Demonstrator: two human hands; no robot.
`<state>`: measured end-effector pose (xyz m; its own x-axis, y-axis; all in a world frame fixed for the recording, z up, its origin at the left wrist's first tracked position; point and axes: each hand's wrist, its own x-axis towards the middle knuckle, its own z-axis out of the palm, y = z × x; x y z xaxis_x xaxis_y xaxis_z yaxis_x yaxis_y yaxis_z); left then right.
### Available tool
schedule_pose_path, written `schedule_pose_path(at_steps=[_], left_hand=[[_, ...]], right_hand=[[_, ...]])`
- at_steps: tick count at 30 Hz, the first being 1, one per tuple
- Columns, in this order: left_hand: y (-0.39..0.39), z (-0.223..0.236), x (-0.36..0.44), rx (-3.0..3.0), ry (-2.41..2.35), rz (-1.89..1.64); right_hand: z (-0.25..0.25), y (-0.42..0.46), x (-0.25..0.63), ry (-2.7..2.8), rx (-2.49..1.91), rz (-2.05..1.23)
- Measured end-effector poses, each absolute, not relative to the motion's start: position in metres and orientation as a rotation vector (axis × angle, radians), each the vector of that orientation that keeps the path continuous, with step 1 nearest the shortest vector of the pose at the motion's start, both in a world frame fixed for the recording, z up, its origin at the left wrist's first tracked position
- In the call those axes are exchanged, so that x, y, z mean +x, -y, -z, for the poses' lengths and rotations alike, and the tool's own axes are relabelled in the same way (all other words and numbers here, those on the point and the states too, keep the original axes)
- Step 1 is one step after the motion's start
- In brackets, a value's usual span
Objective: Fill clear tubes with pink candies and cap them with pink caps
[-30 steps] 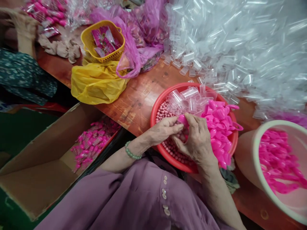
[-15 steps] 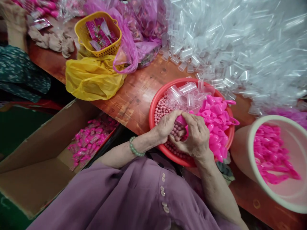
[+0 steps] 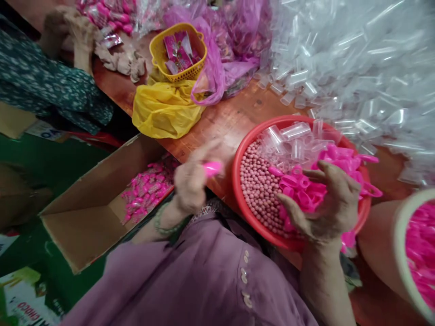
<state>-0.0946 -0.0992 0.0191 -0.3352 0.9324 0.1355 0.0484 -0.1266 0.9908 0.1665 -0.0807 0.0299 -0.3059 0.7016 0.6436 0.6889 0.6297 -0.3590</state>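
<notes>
The left hand [image 3: 190,185], blurred, is closed around a bright pink piece [image 3: 212,169], one smooth end of which sticks out to the right; the piece is held left of the red basin [image 3: 237,179], beside the table [image 3: 224,122] edge, and whether anything is joined to it inside the fist I cannot tell; the likeliest mishap seems a slip, since slick plastic in a loose grip could shoot out, and below lie the dark gap at the table edge and, farther left, the cardboard box [image 3: 84,190] with its heap of pink items [image 3: 147,188], where a dropped piece would be hard to pick out again; the right hand [image 3: 335,203] is spread wide, thumb well apart from the fingers, with nothing visible in its grasp, over the loose pink parts [image 3: 302,188] in the right half of the basin, though whether it touches them I cannot tell; with the fingers so open, a careless sweep could catch several parts at once or drag them left into the pink beads [image 3: 258,185]; the beads, being round and loose, could roll over the near rim if pushed that way; a few pink parts already hang over the right rim, so a nudge from the wrist could tip them off; the clear tubes [image 3: 295,140] at the far side of the basin are stacked loosely and could slide down among the beads if the basin were jolted.
</notes>
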Motion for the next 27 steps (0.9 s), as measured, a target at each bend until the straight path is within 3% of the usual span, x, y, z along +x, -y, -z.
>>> schedule_pose_path(at_steps=[2,6,9,12,14,20,27], left_hand=[[0.112,0.001,-0.141,1.200,-1.820,-1.552],[0.135,0.053,-0.224,1.266,-2.471,-0.916],[0.151,0.074,-0.261,1.322,-2.537,-0.155],[0.150,0.077,-0.268,1.474,-2.509,0.099],[0.137,0.071,-0.256,1.547,-2.509,-0.056],[0.086,0.033,-0.170,1.696,-2.078,-0.954],[0.044,0.014,-0.086,1.956,-1.479,-1.376]], right_hand=[[-0.034,0.081,0.172,1.985,-1.242,0.079],[-0.039,0.073,0.178,2.009,-1.303,0.167],[-0.039,0.059,0.173,2.150,-1.345,0.129],[-0.039,0.040,0.159,2.390,-1.405,0.078],[-0.040,0.025,0.146,2.535,-1.456,0.095],[-0.039,-0.009,0.109,2.712,-1.695,0.164],[-0.039,0.002,0.119,2.552,-1.644,0.146]])
